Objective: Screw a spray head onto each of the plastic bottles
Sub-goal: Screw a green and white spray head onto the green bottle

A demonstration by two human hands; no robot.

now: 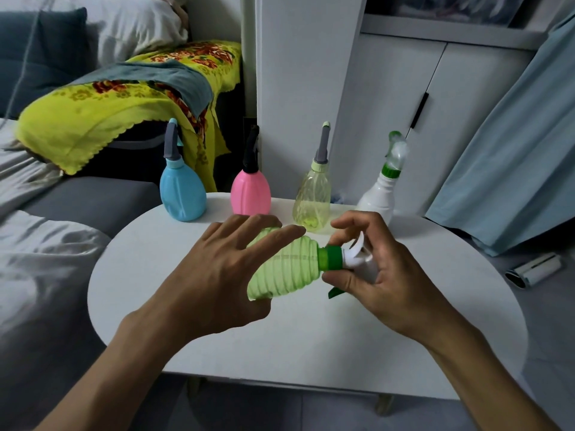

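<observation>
Final bottle under way — ribbed green bottle (286, 269) held tilted above white table (311, 343); left hand (214, 275) spread against its body; right hand (379, 269) pinching green spray head (334, 259) at neck; four capped bottles (250, 191) standing behind — apparently finished.

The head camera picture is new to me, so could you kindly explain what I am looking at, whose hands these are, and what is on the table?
There is no machine here: a camera worn on a person's head looks forward and down at their own two bare hands over a white table. The left hand has straight fingers laid over a ribbed green bottle that lies tilted sideways. The right hand pinches the green collar of a white spray head at the bottle's neck. Behind stand four bottles with spray heads already on: a blue bottle, a pink bottle, a clear yellowish bottle and a white bottle.
</observation>
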